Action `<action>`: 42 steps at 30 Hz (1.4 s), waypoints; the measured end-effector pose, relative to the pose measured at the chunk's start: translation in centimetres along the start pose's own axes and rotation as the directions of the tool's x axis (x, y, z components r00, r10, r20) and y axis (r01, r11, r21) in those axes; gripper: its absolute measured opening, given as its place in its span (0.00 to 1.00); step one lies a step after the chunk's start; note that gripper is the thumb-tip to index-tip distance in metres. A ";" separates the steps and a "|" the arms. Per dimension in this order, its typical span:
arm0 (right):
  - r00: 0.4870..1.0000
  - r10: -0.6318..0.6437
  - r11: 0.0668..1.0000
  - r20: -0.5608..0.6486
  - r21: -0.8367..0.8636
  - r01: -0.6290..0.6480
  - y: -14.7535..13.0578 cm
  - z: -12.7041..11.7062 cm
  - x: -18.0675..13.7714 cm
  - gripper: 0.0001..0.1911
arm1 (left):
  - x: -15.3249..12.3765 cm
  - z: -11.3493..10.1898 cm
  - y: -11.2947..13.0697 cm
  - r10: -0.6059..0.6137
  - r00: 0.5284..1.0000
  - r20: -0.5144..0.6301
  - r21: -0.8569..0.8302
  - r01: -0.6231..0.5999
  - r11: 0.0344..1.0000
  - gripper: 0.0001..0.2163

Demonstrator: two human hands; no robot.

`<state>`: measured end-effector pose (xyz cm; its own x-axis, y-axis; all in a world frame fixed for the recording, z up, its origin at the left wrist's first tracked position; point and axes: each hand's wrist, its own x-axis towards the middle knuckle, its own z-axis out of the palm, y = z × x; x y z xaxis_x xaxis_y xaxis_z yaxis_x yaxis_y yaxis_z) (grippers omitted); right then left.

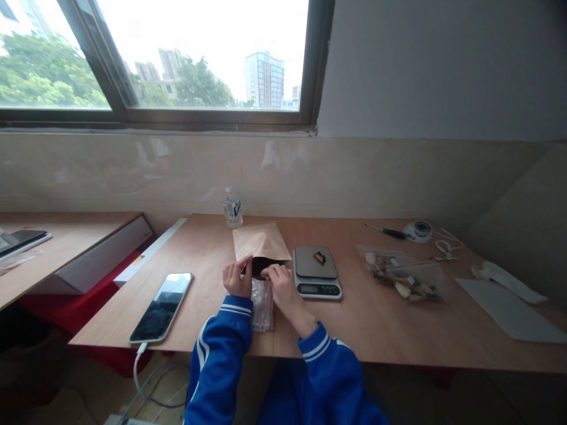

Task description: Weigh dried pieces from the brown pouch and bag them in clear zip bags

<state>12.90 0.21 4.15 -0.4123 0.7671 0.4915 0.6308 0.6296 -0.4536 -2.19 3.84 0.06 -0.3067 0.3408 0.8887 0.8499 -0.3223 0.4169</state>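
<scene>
My left hand and my right hand both pinch the dark mouth edge of a brown paper envelope lying flat on the wooden table. Under my hands lies a small stack of clear zip bags with red strips. Just right of my right hand stands a small digital scale with a little brown piece on its platform. Both sleeves are blue with white stripes.
A phone on a charging cable lies at the left. A water bottle stands behind the envelope. To the right are a clear bag of mixed pieces, a screwdriver, a round white device and grey sheets.
</scene>
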 end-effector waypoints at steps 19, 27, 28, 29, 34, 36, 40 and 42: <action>0.914 0.251 0.965 -0.319 0.016 -0.260 10.6 -2.9 -2.5 0.20 | 0.1 -0.1 -0.2 0.011 1.000 0.019 -0.011 -0.011 1.000 0.07; 0.902 0.171 0.968 -0.397 -0.104 -0.229 8.5 -4.2 -1.0 0.22 | 0.2 0.0 -0.3 0.070 0.997 -0.040 -0.050 -0.071 0.996 0.06; 0.895 0.150 0.978 -0.421 -0.072 -0.198 7.4 -4.0 -1.6 0.21 | 0.2 0.0 -0.3 0.077 0.996 -0.050 -0.052 -0.080 0.995 0.05; 0.898 0.133 0.987 -0.419 -0.025 -0.157 6.1 -3.7 -2.3 0.20 | 0.2 0.0 -0.4 0.085 0.995 -0.055 -0.049 -0.088 0.995 0.05; 0.991 0.033 0.981 -0.126 0.195 -0.007 0.2 -0.8 -3.0 0.20 | 0.2 -0.1 -0.2 0.105 0.993 -0.059 -0.043 -0.108 0.993 0.05; 1.000 0.021 0.988 -0.004 0.151 -0.020 -0.8 0.5 -1.7 0.22 | 0.3 -0.1 -0.1 0.105 0.992 -0.066 -0.047 -0.108 0.993 0.05; 0.975 0.119 0.993 0.187 -0.049 -0.111 -1.0 2.5 2.5 0.25 | 0.3 -0.1 -0.1 0.106 0.992 -0.072 -0.049 -0.110 0.993 0.05; 0.961 0.167 0.984 0.220 -0.095 -0.150 -0.9 3.4 5.0 0.22 | 0.3 -0.1 -0.1 0.107 0.992 -0.070 -0.055 -0.111 0.992 0.05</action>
<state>8.01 3.85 4.49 -0.4356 0.8696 0.2326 0.7449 0.4933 -0.4492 -2.41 3.85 0.29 -0.2437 0.2414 0.9393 0.8540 -0.4057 0.3258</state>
